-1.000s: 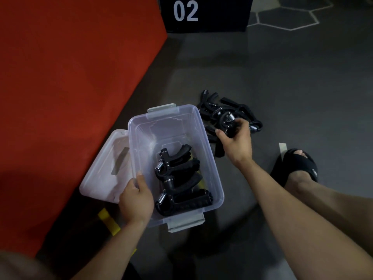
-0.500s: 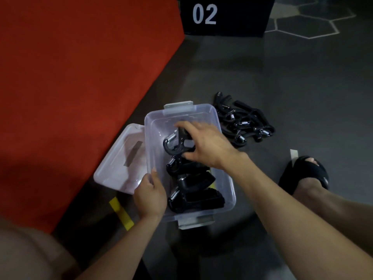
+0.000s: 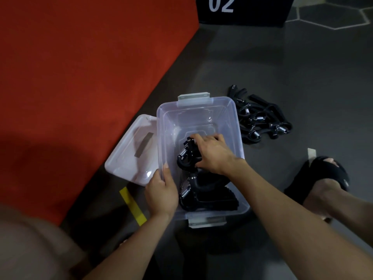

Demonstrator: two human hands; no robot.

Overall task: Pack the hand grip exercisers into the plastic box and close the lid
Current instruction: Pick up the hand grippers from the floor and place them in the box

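A clear plastic box stands open on the dark floor. Inside it my right hand grips a black hand grip exerciser with a chrome spring, low over other exercisers packed at the near end. My left hand grips the box's left rim near the front corner. A pile of several black exercisers lies on the floor to the right of the box. The clear lid lies flat beside the box's left wall.
A red mat covers the floor on the left. A black block marked 02 stands at the back. My foot in a black sandal is at the right. Yellow tape marks the floor near the lid.
My right hand took an exerciser from the floor pile, carried it left over the box and has lowered it inside. My left hand stayed on the rim.
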